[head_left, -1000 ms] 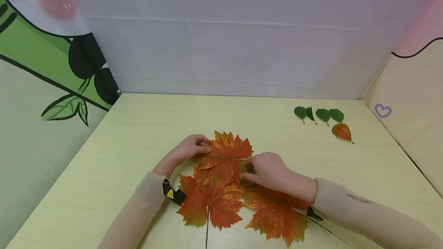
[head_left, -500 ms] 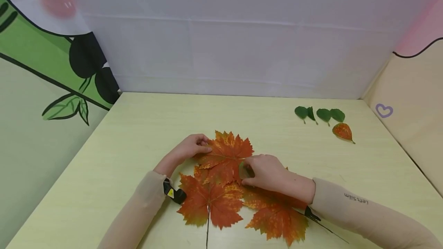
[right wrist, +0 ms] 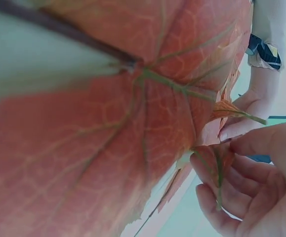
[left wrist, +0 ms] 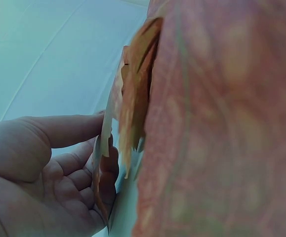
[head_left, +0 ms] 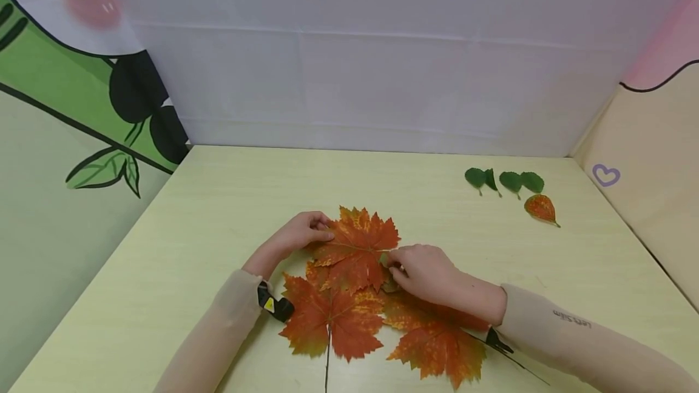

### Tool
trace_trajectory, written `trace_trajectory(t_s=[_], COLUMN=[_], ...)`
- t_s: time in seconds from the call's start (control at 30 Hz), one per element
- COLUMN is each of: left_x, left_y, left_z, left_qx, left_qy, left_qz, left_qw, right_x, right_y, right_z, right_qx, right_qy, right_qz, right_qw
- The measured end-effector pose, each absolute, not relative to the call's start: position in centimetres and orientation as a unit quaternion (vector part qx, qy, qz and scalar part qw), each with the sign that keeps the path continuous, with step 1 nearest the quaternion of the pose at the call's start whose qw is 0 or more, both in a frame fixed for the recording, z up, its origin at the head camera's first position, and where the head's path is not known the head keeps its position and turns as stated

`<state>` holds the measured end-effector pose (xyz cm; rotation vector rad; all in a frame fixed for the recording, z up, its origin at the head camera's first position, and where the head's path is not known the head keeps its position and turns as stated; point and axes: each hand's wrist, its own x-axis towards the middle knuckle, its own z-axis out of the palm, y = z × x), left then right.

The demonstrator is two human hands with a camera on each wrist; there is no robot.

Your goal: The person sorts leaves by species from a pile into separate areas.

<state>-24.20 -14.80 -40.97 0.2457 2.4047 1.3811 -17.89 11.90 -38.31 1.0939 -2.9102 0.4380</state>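
Three large orange-red maple leaves lie overlapping in the head view: an upper leaf, a lower left leaf and a lower right leaf. My left hand pinches the upper leaf's left edge. In the left wrist view, its thumb meets a thin orange leaf edge, with the fingers curled behind. At the upper leaf's right side, my right hand pinches a small leaf, orange with a green stem in the right wrist view. Another small leaf pokes out just above the right thumb.
Several small green leaves lie in a row at the table's back right, beside a small orange leaf. Thin dark stems run from the lower leaves towards the front. A pale cloth wall stands behind the table.
The right hand's fingers have shifted slightly and drawn closer together, and less of the small greenish leaf shows between them. The left hand and the big leaves stay in place.
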Motion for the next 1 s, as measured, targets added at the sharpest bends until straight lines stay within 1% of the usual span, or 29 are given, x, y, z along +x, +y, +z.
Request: trace_trajectory(t_s=[0.23,0.5,0.63,1.0], left_x=[-24.6,-24.7,-24.6,-24.5], left_y=[-14.9,-14.8,-14.8,-15.0], left_z=[-41.3,-41.2,-41.2,-41.4], left_qx=[0.084,0.084,0.076,0.089], left_qy=[0.851,0.853,0.853,0.852], left_qz=[0.486,0.483,0.484,0.485], left_qw=[0.179,0.178,0.180,0.176], right_x=[-18.4,-19.2,-19.6,-22.0], right_y=[12.7,14.5,15.9,20.7], right_z=[-37.9,-36.8,-36.0,-35.4], right_qx=[0.331,0.295,0.266,0.200], right_qy=[-0.932,-0.938,-0.941,-0.949], right_qz=[0.143,0.181,0.206,0.231], right_qw=[0.038,0.032,0.035,0.074])
